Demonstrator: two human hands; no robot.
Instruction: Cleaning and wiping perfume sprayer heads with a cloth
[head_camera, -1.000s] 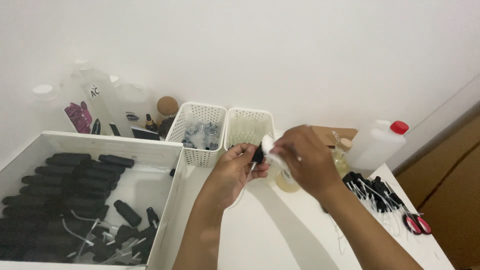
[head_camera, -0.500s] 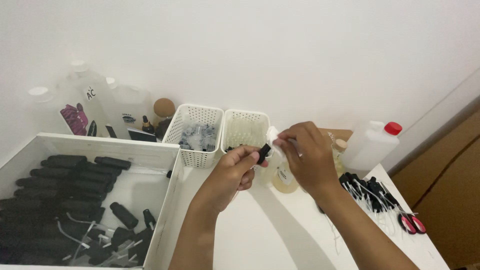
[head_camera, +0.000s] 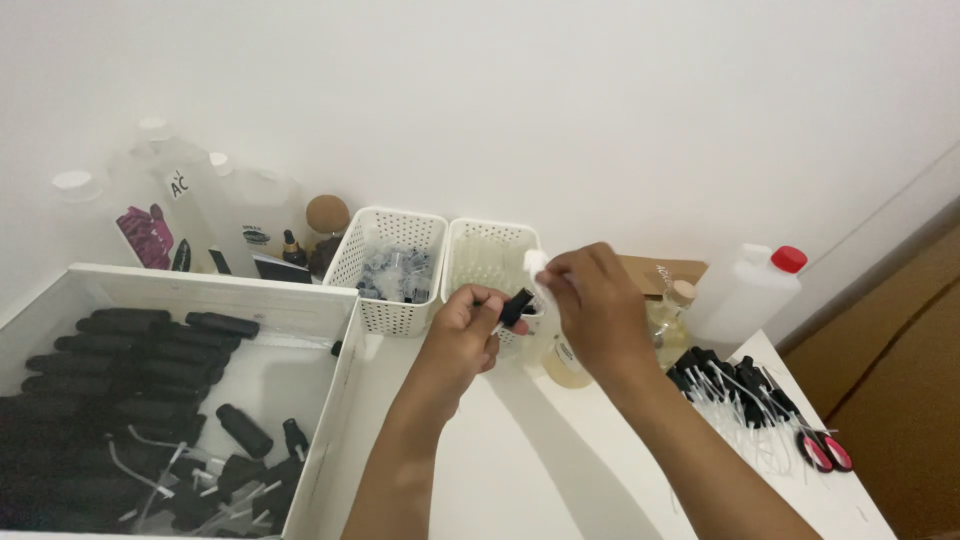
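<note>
White tray (head_camera: 330, 345) full of black bottles (head_camera: 110, 370); two white baskets (head_camera: 400, 265) behind, one holding small dark caps. Left hand (head_camera: 465, 335), fingers pinched on a small black bottle (head_camera: 517, 306) above the white tabletop (head_camera: 500, 470); right hand (head_camera: 595, 305), fingers closed around a white dispenser (head_camera: 535, 268) just beside it. Plain white wall behind.

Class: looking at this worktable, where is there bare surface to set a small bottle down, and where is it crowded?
Bare: the white tabletop between the big tray and the forearms. Crowded: the tray's black bottles, the two baskets behind, and the black pump tops at right.
</note>
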